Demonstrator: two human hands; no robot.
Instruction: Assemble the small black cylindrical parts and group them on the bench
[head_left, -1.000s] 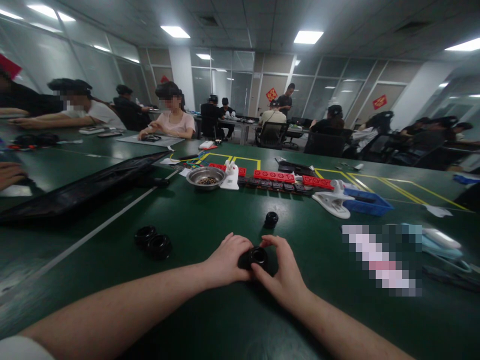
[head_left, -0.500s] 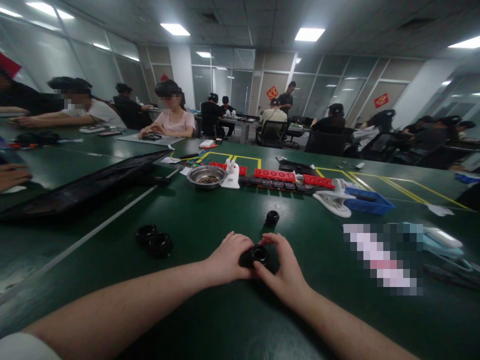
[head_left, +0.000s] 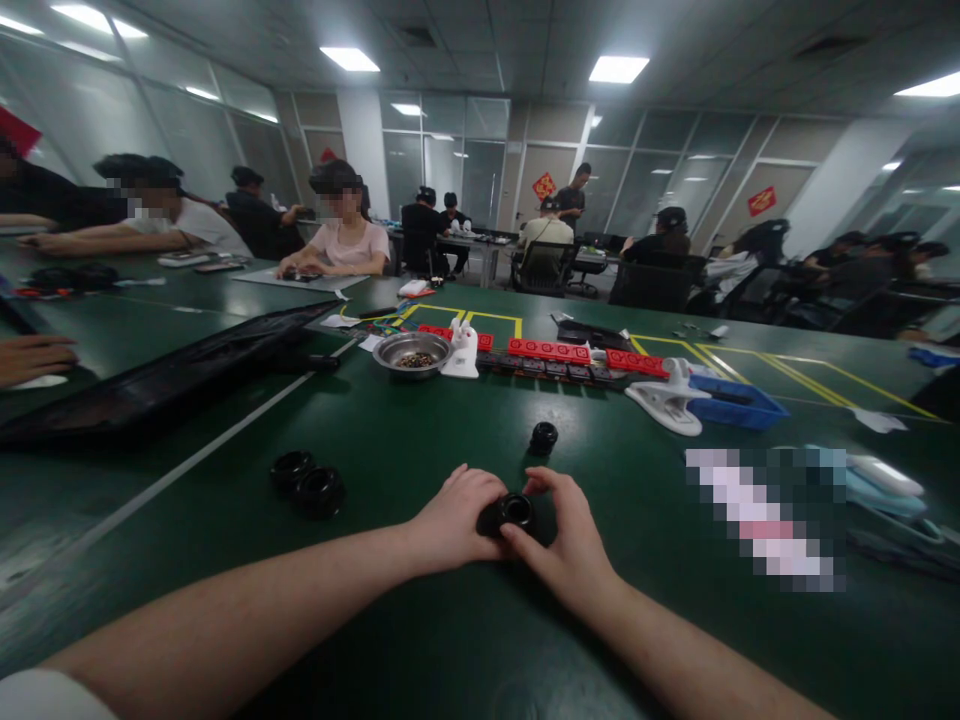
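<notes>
Between my two hands, low over the green table [head_left: 420,640], is a small black tyre-like ring [head_left: 517,510] with its round hole facing up. My right hand [head_left: 570,535] curls around its right side, thumb in front and fingers behind. My left hand [head_left: 459,518] closes on the dark left side of the same piece; whether a second ring is there I cannot tell. Just beyond my hands stands a similar black ring [head_left: 544,437]. To the left, a pair of black rings [head_left: 320,490] rests side by side, touching.
Farther back stand a metal bowl [head_left: 412,356] of small parts, a white clamp-like stand [head_left: 461,355], red strips [head_left: 550,350], another white clamp [head_left: 667,398] and a blue tray [head_left: 742,405]. A long black panel [head_left: 165,372] lies at left. Co-workers sit around; one hand [head_left: 34,360] shows at left.
My right thumb and the ring have shifted very slightly to the left. At the far left, a co-worker's hand has moved a little to the right.
</notes>
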